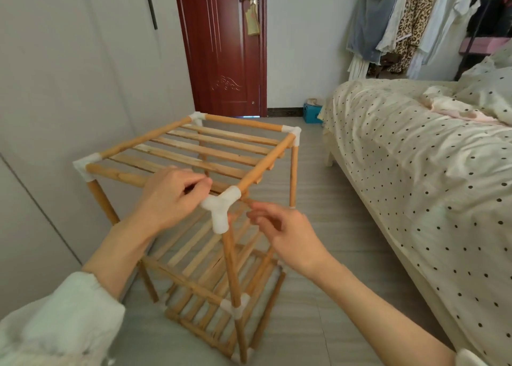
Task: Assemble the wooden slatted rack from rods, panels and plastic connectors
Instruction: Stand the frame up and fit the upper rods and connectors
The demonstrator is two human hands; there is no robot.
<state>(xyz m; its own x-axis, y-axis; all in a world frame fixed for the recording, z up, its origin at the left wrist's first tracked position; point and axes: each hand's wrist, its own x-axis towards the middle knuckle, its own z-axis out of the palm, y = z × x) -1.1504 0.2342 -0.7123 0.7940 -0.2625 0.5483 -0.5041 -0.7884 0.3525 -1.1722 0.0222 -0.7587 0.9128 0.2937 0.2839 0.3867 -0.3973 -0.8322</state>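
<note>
Rack [210,155] upright on floor [327,255] between wall and bed [415,149], three slatted tiers. Left hand [169,196] on near top rod [119,175], fingers curled round it beside white corner connector [220,209]. Right hand [285,235] just right of connector, fingers loosely bent, apparently holding nothing; contact with rack unclear.
</note>
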